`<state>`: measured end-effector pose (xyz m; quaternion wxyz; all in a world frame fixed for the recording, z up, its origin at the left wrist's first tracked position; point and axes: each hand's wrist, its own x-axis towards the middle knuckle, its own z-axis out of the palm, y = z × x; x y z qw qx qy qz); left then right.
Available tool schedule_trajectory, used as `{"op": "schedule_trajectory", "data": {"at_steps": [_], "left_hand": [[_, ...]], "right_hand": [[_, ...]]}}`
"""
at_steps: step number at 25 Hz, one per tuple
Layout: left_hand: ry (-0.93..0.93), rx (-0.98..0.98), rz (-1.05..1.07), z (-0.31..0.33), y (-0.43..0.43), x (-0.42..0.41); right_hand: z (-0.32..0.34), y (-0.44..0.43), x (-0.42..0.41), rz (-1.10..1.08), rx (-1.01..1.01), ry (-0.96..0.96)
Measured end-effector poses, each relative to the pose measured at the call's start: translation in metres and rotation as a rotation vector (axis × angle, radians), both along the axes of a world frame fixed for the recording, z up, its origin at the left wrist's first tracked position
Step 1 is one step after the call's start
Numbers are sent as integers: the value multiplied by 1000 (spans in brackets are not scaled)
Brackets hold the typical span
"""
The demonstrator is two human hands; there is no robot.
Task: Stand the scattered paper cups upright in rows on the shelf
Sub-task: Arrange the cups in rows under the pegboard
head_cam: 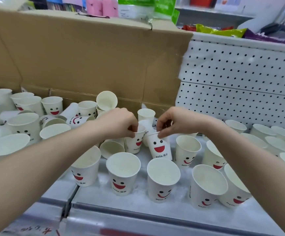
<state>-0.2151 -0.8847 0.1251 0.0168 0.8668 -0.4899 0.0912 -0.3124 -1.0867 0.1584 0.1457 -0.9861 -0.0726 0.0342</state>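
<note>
On the shelf, white smiley-face paper cups, left hand and right hand each pinching a cup's rim

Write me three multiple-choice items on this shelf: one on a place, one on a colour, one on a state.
1. Where is the cardboard box?
A) behind the paper cups, at the back of the shelf
B) under the shelf
C) in the person's arms

2. What colour are the mouths printed on the cups?
A) blue
B) green
C) red

3. What is the right hand doing?
A) lying flat on the shelf
B) pinching a cup's rim
C) holding a pen

Answers:
1 A, the box's brown wall rises behind the cups.
2 C, every smile that shows is red.
3 B, its fingertips close on the rim of the centre cup.
</note>
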Motion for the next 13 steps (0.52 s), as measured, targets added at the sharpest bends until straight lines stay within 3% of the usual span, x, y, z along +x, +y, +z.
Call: {"op": "schedule_trajectory", "data": {"at_steps": [3,5,10,13], "left_hand": [[25,-28,-24,1,2,6],[50,-34,-48,0,2,7],[25,39,-114,-3,4,6],[6,53,-135,-4,7,8]], "right_hand": [[3,4,-16,-15,81,-70],[-4,9,-24,-44,16,-113],[-16,12,-27,-56,-190,88],[1,6,-15,-150,-131,-9]]}}
